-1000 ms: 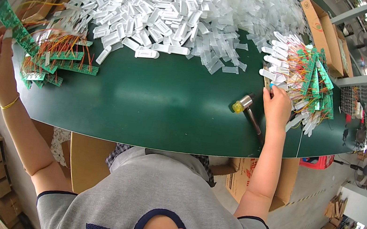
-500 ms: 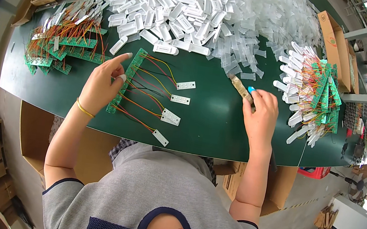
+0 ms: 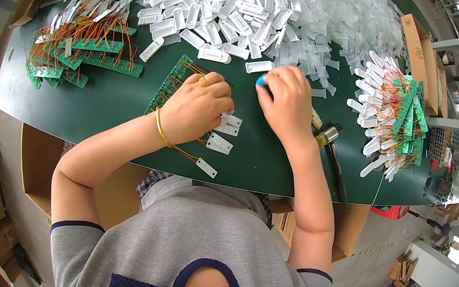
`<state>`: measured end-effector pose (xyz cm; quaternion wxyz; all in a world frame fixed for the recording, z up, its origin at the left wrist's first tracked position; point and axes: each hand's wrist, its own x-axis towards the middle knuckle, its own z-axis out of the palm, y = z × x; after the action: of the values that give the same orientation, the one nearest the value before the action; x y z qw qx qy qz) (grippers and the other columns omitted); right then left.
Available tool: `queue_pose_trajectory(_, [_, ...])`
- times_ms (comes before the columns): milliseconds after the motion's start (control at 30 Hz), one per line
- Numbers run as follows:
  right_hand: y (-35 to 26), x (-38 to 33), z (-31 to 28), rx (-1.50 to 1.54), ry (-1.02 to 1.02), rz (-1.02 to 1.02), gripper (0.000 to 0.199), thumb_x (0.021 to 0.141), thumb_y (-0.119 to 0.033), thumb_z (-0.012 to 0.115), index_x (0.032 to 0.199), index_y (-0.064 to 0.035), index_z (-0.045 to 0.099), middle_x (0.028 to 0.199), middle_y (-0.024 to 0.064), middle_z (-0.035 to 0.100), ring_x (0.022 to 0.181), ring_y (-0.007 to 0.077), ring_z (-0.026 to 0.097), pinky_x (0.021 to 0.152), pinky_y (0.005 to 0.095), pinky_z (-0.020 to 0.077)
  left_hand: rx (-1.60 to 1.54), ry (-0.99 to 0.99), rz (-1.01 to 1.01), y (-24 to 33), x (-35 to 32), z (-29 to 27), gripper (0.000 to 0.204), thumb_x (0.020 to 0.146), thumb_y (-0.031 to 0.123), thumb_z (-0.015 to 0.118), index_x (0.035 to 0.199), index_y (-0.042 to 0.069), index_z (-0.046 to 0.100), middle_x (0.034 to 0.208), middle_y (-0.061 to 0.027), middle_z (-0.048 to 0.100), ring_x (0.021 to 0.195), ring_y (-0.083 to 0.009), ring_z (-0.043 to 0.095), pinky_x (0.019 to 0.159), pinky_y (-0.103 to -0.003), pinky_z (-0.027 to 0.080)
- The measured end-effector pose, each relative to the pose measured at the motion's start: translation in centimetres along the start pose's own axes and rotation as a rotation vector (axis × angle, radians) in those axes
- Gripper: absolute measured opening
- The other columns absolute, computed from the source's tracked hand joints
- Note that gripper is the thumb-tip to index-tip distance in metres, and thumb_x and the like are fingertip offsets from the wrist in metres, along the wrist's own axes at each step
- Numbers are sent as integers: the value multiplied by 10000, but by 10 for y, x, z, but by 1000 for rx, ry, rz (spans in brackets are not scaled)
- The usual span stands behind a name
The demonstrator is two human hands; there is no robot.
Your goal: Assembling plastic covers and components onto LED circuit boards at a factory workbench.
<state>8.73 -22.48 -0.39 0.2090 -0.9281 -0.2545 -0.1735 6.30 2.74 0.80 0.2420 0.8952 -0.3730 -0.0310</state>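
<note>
A long green circuit board (image 3: 171, 84) with orange and red wires lies on the dark green table (image 3: 98, 106). Small white flat parts (image 3: 219, 143) hang at the ends of the wires. My left hand (image 3: 199, 109) rests on these wires with its fingers curled around one white part near the table's middle. My right hand (image 3: 286, 101) is closed over a small blue object (image 3: 261, 80), just right of the left hand. What the blue object is cannot be made out.
A big heap of white plastic housings (image 3: 227, 0) fills the far side. Green wired boards (image 3: 78, 43) are stacked at the left. Finished boards with white caps (image 3: 393, 120) pile up at the right. A small hammer (image 3: 332, 150) lies beside my right forearm. Cardboard boxes (image 3: 422, 47) stand at the far right.
Both hands have come together over the wired board in the middle. The right hand left the spot near the hammer and now grips a blue object; the left moved off the board's edge onto the wires.
</note>
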Motion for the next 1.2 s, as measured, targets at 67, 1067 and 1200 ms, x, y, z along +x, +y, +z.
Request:
queue_pose_trajectory(67, [-7, -24, -6, 54, -61, 0, 179, 856, -109, 864, 990, -67, 753, 1082, 41, 709, 1112, 268, 665, 941, 438, 538, -11, -11, 16, -1, -7, 3, 310, 773, 60, 803, 1069, 141, 762, 1138, -14, 691, 1303, -260, 598, 1110, -452, 454])
queue_pose_trajectory(1067, [-52, -64, -12, 447, -14, 323, 240, 901, -1, 808, 1107, -20, 686, 926, 103, 695, 876, 298, 680, 790, 424, 551, -40, 92, 114, -2, 16, 0, 273, 778, 96, 830, 1040, 138, 766, 1041, -9, 708, 1103, -256, 659, 1111, -477, 453])
queue_pose_trajectory(1200, [-56, -72, -10, 531, 6, 503, 230, 902, 21, 789, 1105, -23, 691, 909, 103, 687, 886, 302, 693, 789, 425, 557, -22, 49, 106, 0, 20, 2, 356, 763, 96, 839, 1112, 145, 785, 1122, -1, 696, 1142, -247, 637, 1082, -467, 470])
